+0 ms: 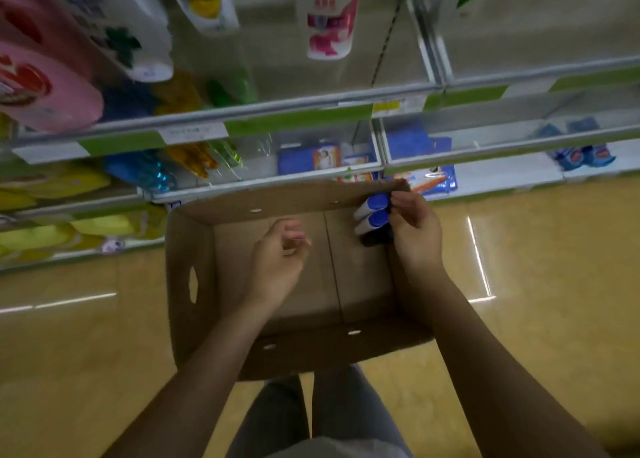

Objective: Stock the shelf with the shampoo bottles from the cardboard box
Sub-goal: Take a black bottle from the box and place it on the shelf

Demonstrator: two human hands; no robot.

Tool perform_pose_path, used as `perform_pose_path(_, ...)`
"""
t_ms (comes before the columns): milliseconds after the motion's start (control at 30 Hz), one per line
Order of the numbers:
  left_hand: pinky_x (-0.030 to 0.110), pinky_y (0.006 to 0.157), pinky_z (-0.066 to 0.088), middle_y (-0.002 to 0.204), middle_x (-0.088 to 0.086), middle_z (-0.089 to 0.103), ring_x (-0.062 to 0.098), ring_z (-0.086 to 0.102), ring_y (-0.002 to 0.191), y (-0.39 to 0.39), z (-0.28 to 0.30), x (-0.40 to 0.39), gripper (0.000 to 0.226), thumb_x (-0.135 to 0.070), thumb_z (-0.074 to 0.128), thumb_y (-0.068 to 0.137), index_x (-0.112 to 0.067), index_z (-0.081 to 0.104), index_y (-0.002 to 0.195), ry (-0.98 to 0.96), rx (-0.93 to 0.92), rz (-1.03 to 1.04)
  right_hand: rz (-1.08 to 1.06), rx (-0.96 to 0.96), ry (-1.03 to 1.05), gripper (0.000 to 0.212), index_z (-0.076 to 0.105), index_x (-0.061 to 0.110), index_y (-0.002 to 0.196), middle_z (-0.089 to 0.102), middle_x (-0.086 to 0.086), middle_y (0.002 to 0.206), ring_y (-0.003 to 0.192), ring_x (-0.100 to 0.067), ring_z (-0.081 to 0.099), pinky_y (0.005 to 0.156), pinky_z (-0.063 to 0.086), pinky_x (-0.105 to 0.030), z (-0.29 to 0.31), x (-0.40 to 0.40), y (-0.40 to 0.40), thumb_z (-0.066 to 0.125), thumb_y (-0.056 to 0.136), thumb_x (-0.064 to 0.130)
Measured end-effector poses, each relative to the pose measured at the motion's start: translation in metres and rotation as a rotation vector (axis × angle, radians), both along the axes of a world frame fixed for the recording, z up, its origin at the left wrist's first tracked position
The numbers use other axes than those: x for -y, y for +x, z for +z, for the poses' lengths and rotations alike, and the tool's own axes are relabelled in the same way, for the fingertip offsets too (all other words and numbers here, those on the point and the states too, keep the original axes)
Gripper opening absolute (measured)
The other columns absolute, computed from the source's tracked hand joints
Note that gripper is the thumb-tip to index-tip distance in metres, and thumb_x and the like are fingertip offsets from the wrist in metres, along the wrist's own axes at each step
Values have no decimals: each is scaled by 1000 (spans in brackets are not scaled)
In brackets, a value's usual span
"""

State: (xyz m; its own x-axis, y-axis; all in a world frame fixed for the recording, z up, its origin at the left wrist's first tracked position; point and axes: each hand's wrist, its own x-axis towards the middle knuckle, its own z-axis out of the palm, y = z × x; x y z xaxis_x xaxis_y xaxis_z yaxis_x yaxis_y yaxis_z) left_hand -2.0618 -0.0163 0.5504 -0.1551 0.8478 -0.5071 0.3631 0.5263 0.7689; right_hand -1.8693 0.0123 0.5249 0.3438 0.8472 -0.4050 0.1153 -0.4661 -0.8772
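Observation:
A brown cardboard box (pixel 194 236) stands on the floor below me, in front of the shelves. Two white shampoo bottles with blue caps (pixel 375 210) and a dark bottle (pixel 375 239) stand in its far right corner. My right hand (pixel 415 229) reaches over the right wall and its fingers touch the blue caps; whether it grips them I cannot tell. My left hand (pixel 277 253) hovers over the box's middle with loosely curled fingers, holding nothing. The shelf (pixel 311 108) above the box is mostly bare behind its rail.
White and pink bottles (pixel 329 18) stand on the upper shelves. Lower shelves hold yellow packs (pixel 69 180) at left and blue packs (pixel 415 142) at right. The floor is tan tile. My legs (pixel 311 416) are right behind the box.

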Motion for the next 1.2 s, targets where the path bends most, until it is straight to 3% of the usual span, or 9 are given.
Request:
perform_pose_path(133, 11, 65, 36, 97, -16, 58, -3, 53, 91, 10, -19, 19, 23, -16, 56, 92, -29, 53, 111, -122, -18, -40, 3, 141, -189, 40, 56, 17, 125, 61, -4, 122, 113, -19, 58, 101, 48, -45, -44, 12, 7, 56, 88, 3)
perform_pose_path(300, 11, 67, 37, 104, -17, 56, -6, 51, 93, 17, -37, 42, 26, -20, 55, 93, -31, 51, 116, -201, -22, -93, 175, 356, -292, 53, 45, 15, 139, 49, -5, 141, 133, -22, 44, 113, 35, -42, -79, 5, 14, 58, 88, 3)
perform_pose_path(567, 11, 70, 37, 103, -17, 56, -7, 50, 93, 24, -56, 51, 27, -26, 53, 94, -28, 52, 121, -277, -58, -59, 304, 478, -401, 56, 38, 14, 144, 45, -10, 145, 131, -29, 46, 108, 38, -40, -112, -6, 15, 57, 92, 7)
perform_pose_path(767, 11, 69, 37, 99, -21, 56, -7, 51, 95, 25, -60, 49, 25, -26, 53, 95, -28, 54, 120, -276, -61, -52, 285, 473, -414, 43, 49, 12, 130, 53, -11, 135, 124, -30, 51, 102, 41, -38, -116, -8, 18, 61, 90, 7)
perform_pose_path(900, 14, 72, 40, 106, -12, 59, 0, 53, 100, 24, -59, 50, 26, -27, 52, 95, -29, 54, 120, -285, -51, -48, 354, 526, -422, 39, 51, 15, 131, 51, -12, 134, 122, -31, 52, 102, 42, -40, -114, -2, 20, 59, 93, 11)
perform_pose_path(1067, 17, 73, 42, 106, -10, 60, -1, 54, 98, 22, -51, 50, 25, -27, 52, 95, -27, 56, 120, -252, -22, -48, 391, 470, -473, 38, 55, 13, 129, 60, -11, 127, 119, -28, 56, 98, 44, -37, -100, 5, 25, 63, 92, 19)
perform_pose_path(1200, 10, 70, 36, 108, -14, 56, -6, 49, 95, 18, -38, 51, 27, -24, 52, 95, -25, 54, 122, -192, -25, -77, 496, 375, -429, 35, 61, 13, 122, 63, -7, 122, 118, -24, 56, 97, 44, -34, -75, 2, 22, 67, 89, 22)
